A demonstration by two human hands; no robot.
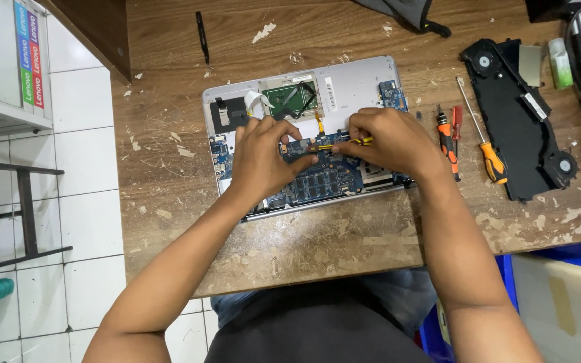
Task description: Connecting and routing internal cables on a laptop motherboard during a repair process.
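You are working over the opened laptop (304, 134) on the worn wooden table (344, 242). Your right hand (388, 141) is pinching a yellow-handled tool (334, 144) above its blue board, while your left hand (263, 158) is resting curled on that board (fingertips pressing down). Two orange screwdrivers (469, 138) are lying right of the laptop

Worn wooden table (317, 249), paint-flecked. Right of centre: two orange-handled screwdrivers (446, 141) (491, 160) beside a black fan assembly (519, 121). Black pen-like tool (202, 37) at far edge. White tiled floor (82, 222) left.
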